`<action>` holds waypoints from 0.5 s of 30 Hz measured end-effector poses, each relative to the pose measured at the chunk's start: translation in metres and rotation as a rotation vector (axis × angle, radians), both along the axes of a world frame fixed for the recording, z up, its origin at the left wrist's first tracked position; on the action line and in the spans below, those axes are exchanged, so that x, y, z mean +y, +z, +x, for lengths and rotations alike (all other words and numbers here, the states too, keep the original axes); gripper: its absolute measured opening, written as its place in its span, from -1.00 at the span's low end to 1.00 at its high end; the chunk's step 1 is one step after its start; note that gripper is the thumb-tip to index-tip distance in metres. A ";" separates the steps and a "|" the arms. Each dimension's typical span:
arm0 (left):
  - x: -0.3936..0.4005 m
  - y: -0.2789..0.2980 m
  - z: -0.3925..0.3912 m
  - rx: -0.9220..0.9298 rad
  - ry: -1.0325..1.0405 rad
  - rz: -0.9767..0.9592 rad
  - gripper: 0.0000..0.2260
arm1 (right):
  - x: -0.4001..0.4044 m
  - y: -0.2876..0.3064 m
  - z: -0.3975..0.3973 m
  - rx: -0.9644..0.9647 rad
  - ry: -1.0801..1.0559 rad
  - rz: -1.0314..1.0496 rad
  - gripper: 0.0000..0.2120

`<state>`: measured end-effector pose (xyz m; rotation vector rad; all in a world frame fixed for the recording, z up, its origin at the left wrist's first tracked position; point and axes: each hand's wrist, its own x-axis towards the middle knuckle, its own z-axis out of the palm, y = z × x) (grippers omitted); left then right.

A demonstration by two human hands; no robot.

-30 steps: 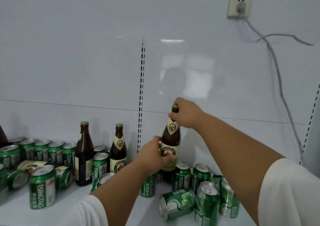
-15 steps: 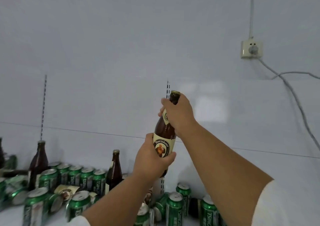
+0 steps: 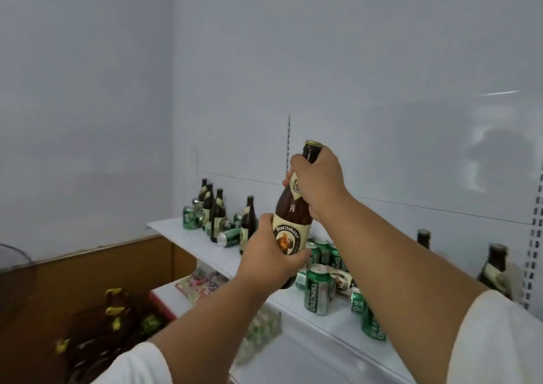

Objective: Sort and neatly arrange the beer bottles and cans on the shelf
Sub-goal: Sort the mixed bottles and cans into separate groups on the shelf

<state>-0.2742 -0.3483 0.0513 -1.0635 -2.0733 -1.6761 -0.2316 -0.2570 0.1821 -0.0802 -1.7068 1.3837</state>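
Four brown bottles (image 3: 217,215) stand among green cans (image 3: 188,221) at the shelf (image 3: 173,232) far end, 10 o'clock of the held bottle; one can (image 3: 230,237) lies on its side. Left hand (image 3: 271,253) is wrapped around the base of the held bottle (image 3: 291,220), which is tilted and lifted above the shelf. Right hand (image 3: 318,182) is clamped on its neck. At 5 o'clock, an upright can (image 3: 318,291) stands near the shelf's front edge. Two more bottles (image 3: 495,269) stand at 3 o'clock. Whether the containers are full cannot be told.

bottles (image 3: 212,211) behind cans (image 3: 318,291) on shelf (image 3: 188,238); held bottle (image 3: 292,216) above
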 end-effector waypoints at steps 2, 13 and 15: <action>-0.033 -0.007 -0.026 -0.018 0.029 -0.011 -0.39 | -0.030 -0.008 -0.031 -0.017 0.039 -0.017 -0.84; -0.093 -0.035 -0.191 -0.076 0.130 -0.049 -0.41 | -0.083 -0.038 -0.221 -0.101 0.116 -0.004 -0.86; -0.093 -0.038 -0.228 -0.107 0.140 -0.062 -0.39 | -0.083 -0.041 -0.263 -0.119 0.144 -0.026 -0.87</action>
